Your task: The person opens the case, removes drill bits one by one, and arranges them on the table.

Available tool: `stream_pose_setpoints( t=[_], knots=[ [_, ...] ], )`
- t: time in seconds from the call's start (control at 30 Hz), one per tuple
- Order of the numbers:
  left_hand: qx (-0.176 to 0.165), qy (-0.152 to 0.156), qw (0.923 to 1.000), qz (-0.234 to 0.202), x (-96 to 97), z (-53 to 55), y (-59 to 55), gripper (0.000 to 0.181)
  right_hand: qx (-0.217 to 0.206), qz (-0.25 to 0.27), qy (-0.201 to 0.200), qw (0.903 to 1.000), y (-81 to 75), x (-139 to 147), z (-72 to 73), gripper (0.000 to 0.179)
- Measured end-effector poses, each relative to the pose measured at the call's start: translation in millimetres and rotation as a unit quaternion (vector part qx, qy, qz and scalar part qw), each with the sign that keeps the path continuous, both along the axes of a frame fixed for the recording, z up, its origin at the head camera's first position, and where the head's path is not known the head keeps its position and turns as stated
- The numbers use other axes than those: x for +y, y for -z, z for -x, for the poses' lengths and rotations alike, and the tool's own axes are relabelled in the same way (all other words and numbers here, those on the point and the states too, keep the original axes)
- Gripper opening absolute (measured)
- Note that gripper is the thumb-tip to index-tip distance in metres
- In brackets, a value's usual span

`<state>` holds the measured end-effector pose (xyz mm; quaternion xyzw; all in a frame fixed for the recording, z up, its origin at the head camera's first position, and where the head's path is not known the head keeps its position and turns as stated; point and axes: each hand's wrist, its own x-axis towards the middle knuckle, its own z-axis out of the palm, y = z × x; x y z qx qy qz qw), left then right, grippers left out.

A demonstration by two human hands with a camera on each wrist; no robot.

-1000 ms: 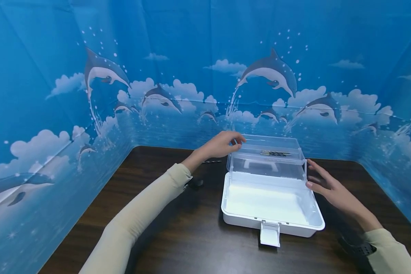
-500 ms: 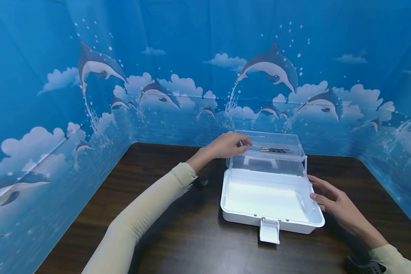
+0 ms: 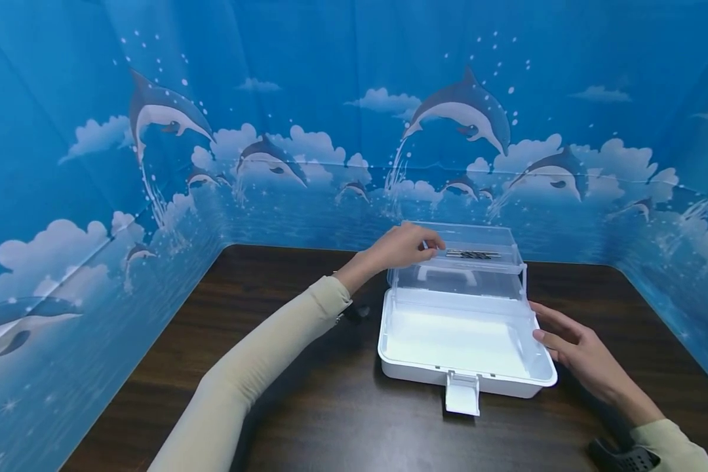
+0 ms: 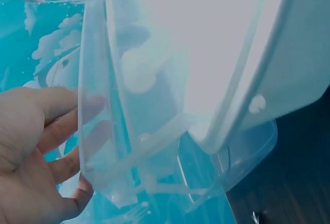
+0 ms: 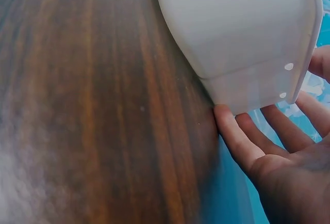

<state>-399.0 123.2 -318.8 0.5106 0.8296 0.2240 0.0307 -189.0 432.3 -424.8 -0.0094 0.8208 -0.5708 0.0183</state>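
Observation:
A white storage box (image 3: 457, 331) stands with its lid raised, its bottom compartment bare. Behind the base, a clear plastic tray (image 3: 490, 262) stands raised on its arms, bearing several dark drill bits (image 3: 473, 254). My left hand (image 3: 407, 246) reaches over the tray's left end, fingers loosely bent and tips close to the bits' left ends. In the left wrist view, some of those fingers show through the clear plastic. My right hand (image 3: 581, 351) touches the base's right end, with spread fingertips (image 5: 224, 111) along the lower edge of the end wall in the right wrist view.
The box's white latch (image 3: 463, 394) hangs down in front. Underneath is a dark wood-grain table (image 3: 307, 419). A blue dolphin-print cloth (image 3: 330, 98) stands behind the table and along its sides. A dark band (image 3: 622, 453) circles the right wrist.
My left hand has moved right along the tray toward the drill bits. My right hand has come down from the tray arm to the base's right end.

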Motion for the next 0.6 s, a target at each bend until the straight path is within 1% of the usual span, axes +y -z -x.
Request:
stream_pose_setpoints(
  t=[0.1,0.17,0.33,0.4,0.47,0.6],
  knots=[
    [0.013,0.005,0.9999,0.002,6.3,-0.9,0.9,0.023,-0.005,0.006,0.001,1.0000,0.8,0,-0.4,0.055],
    [0.017,0.015,0.9997,0.001,11.0,0.1,0.2,0.022,-0.008,0.010,0.001,0.9999,1.3,1,0.3,0.055],
    [-0.006,0.043,0.9990,0.000,23.5,1.5,-6.7,0.018,-0.010,0.015,0.002,0.9998,1.9,2,0.0,0.055],
    [-0.015,0.045,0.9988,0.007,28.1,1.6,-8.8,0.017,-0.012,0.014,0.004,0.9998,2.0,2,-0.5,0.055],
    [-0.014,0.043,0.9988,0.020,33.0,2.4,-10.1,0.015,-0.013,0.014,0.004,0.9998,1.7,1,-0.7,0.055],
    [0.007,0.036,0.9980,0.052,42.9,4.3,-10.9,0.012,-0.016,0.009,0.005,0.9998,1.1,1,-0.6,0.056]
  ],
)
